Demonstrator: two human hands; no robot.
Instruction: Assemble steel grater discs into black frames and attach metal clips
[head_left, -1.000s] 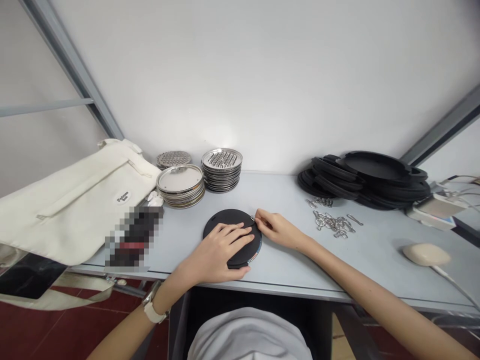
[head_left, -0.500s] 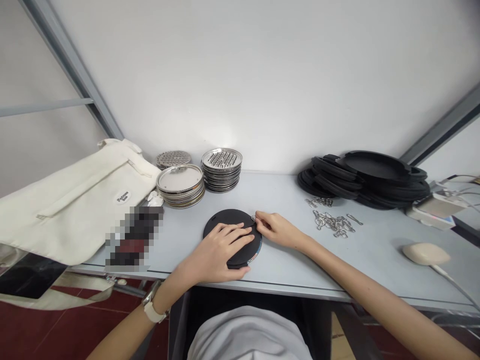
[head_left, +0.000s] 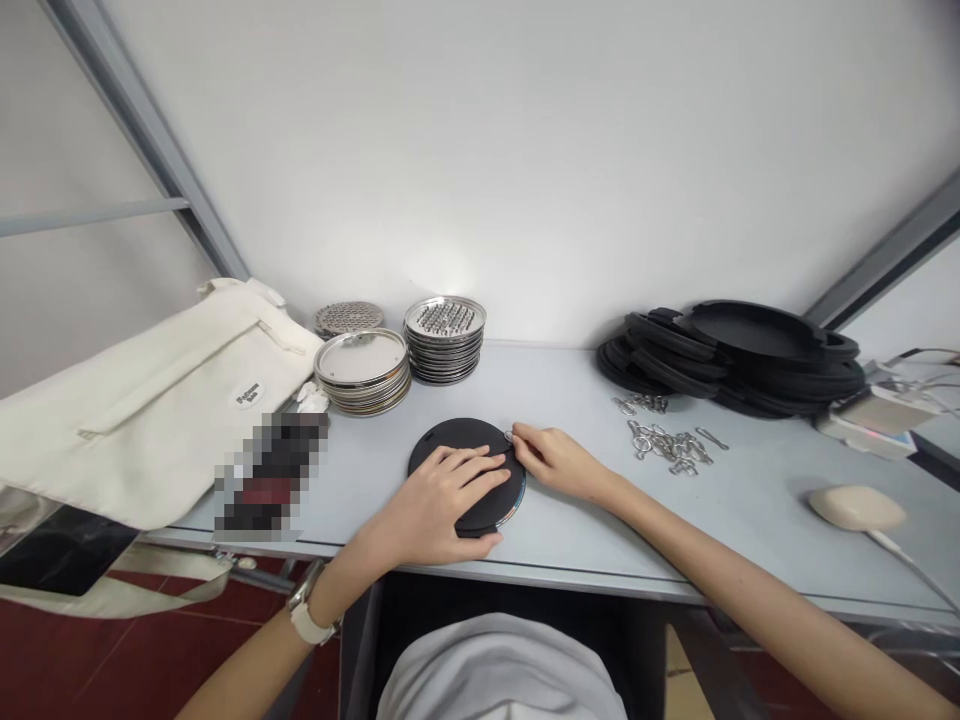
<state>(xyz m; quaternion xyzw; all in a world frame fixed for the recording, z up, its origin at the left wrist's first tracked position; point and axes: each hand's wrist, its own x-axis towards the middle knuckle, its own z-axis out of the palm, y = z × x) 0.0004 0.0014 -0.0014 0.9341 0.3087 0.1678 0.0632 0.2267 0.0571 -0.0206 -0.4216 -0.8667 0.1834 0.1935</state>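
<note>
A black round disc (head_left: 445, 434) lies on the table in front of me, with a thin shiny rim showing at its lower right. My left hand (head_left: 450, 497) rests spread across its top, the fingers apart and the thumb along the near edge. At the disc's upper right edge my right hand (head_left: 546, 458) is closed, thumb and fingertips pinching a small metal ring (head_left: 509, 436). Part of that ring is hidden by the fingertips. Whether it is hooked into the disc I cannot tell.
Stacks of round metal plates (head_left: 363, 358) and grater plates (head_left: 445, 345) stand at the back left. Right of my hands lie loose metal clasps (head_left: 664, 443), black round covers (head_left: 750, 335), a white charger (head_left: 862, 507) and a power strip (head_left: 862, 430). A cream bag (head_left: 180, 400) lies left.
The whole view has shifted very slightly. Both hands keep their places on the disc and at the ring, with no clear movement between the frames.
</note>
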